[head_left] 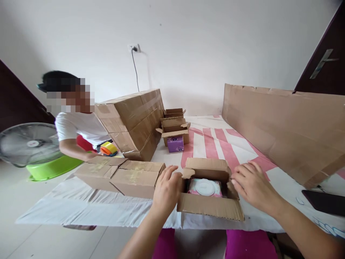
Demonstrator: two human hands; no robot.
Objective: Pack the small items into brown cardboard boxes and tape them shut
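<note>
An open cardboard box (210, 207) stands before me at the table's front edge, its long flaps folded outward. Inside lies a pack of wipes (205, 187) with a white oval lid and a colourful wrapper. My left hand (167, 187) is at the box's left side, fingers bent by the small side flap; its thumb is mostly hidden. On the opposite side, my right hand (253, 185) has its thumb and curled fingers at the right side flap. Two closed, taped cardboard boxes (137, 178) sit end to end just left of my left hand.
A purple box (175, 144) stands before several open cartons (175, 126). Stacked cartons (137, 122) rise at left, a large cardboard panel (283, 133) at right. A dark phone (325, 202) lies right. Tape rolls (108, 148) are near a co-worker (78, 126); a fan (32, 144) stands beyond.
</note>
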